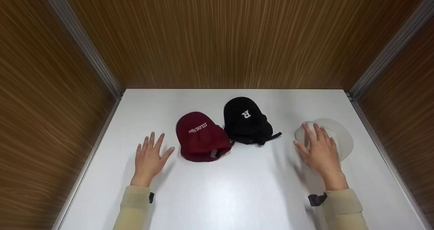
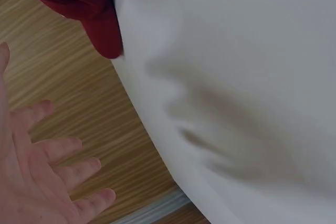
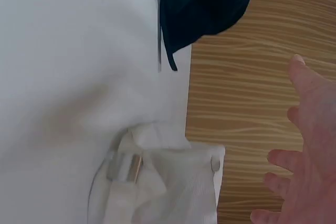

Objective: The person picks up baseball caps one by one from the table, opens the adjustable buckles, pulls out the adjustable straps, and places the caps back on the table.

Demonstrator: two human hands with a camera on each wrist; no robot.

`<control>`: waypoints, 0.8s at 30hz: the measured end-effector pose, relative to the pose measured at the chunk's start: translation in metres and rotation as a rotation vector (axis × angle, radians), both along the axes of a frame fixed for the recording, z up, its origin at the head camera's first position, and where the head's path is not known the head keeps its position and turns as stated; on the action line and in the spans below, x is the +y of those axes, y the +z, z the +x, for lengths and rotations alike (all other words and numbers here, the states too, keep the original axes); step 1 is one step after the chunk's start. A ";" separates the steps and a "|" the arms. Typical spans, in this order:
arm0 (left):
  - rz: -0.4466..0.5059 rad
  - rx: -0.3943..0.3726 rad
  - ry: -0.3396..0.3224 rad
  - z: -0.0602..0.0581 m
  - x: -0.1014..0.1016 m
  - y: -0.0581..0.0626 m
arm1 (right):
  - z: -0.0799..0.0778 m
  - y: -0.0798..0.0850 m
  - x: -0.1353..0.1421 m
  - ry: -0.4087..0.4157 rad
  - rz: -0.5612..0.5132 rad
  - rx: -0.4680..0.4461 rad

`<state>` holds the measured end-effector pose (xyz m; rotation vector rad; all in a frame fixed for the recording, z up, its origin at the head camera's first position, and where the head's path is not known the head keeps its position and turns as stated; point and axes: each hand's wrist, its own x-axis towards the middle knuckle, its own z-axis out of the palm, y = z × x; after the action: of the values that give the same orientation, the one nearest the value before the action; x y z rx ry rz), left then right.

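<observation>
A: How do you best grip the cream cap (image 1: 343, 135)?
B: Lower your right hand (image 1: 319, 151) squarely onto it before curling the fingers (it probably folds easily).
A: Where does it lie?
B: On the bench (image 1: 217, 196), beneath your right hand's spread fingers; your left hand (image 1: 148, 160), also spread and holding nothing, is nearer the red cap (image 1: 200, 135).

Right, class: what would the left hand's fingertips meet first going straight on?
Probably the back panel; the table between looks free, though the left hand might brush the maroon cap, depth being unclear.
</observation>
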<state>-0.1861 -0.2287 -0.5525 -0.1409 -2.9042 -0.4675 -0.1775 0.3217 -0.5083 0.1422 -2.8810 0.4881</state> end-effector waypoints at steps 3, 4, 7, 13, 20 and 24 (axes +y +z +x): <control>0.026 0.026 -0.038 0.001 0.011 0.002 | -0.002 -0.004 -0.010 0.037 -0.044 0.037; 0.034 0.034 -0.054 0.002 0.014 0.003 | -0.003 -0.006 -0.014 0.051 -0.056 0.050; 0.061 0.050 -0.106 0.002 0.026 0.005 | -0.004 -0.010 -0.025 0.089 -0.091 0.070; 0.086 0.104 -0.198 0.003 0.051 0.005 | -0.008 -0.018 -0.047 0.157 -0.137 0.105; 0.116 0.219 -0.296 0.007 0.076 0.005 | -0.014 -0.028 -0.072 0.257 -0.178 0.174; 0.112 0.266 -0.333 0.008 0.084 0.003 | -0.016 -0.031 -0.090 0.307 -0.180 0.231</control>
<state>-0.1784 -0.1442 -0.5496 -0.6256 -2.5918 -0.6103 -0.1940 0.2321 -0.5390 0.5769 -2.5834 0.7294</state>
